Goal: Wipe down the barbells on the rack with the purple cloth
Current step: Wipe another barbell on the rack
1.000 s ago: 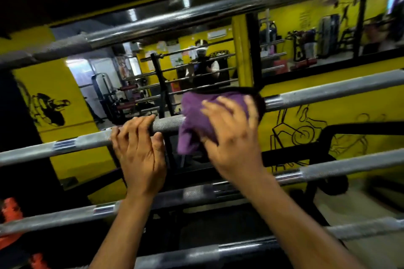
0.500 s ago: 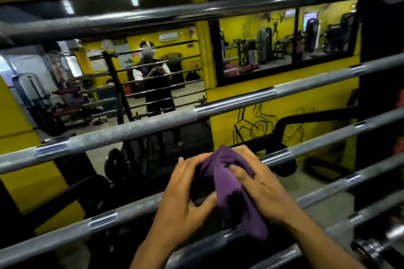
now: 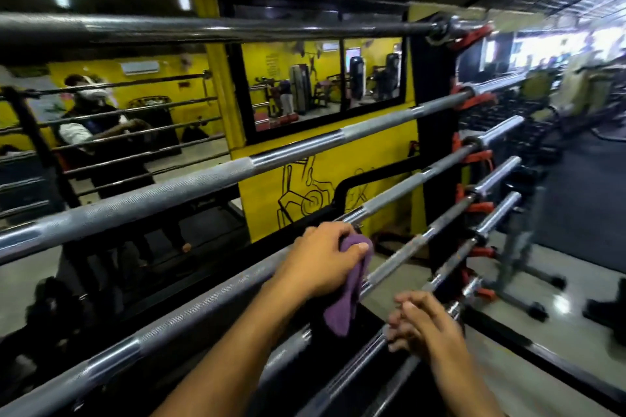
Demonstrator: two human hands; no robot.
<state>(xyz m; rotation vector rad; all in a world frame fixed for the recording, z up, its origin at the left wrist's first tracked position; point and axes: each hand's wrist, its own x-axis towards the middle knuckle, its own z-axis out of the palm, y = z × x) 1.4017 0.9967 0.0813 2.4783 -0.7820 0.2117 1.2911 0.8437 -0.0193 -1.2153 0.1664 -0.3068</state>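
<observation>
Far left: a mirror [image 3: 101,145] on the yellow wall, doubling the bars. Across the whole view, 5 or so barbells stacked on the rack [image 3: 435,105], each long axis running from low left to high right and ending in the orange hooks.

Centre: left hand [image 3: 321,261] on top of the 3rd barbell [image 3: 403,188], grip closed round the purple cloth [image 3: 349,298], thumb pinching it against the steel. Bunches the cloth over the bar and lets the tail hang below, in front of the next bar down.

Right of that, lower and nearer: right hand [image 3: 423,328] laid on a lower barbell [image 3: 342,379], holding no cloth. Blurred; cannot tell whether that grip closes round the bar or only rests there.

Probably calls for a slide along the bar's axis. Leaves the longer bare stretch up and to the right of the cloth, toward the hooks, with the knurled part down to the left beside the forearm. Puts the left hand, not the right, in place for it.

Differs from 0.5 s ago: then both hands bundled the cloth together; now only the left keeps it. Differs from 1 s ago as well: cloth then in the right hand on the 2nd bar, 1 level higher.
</observation>
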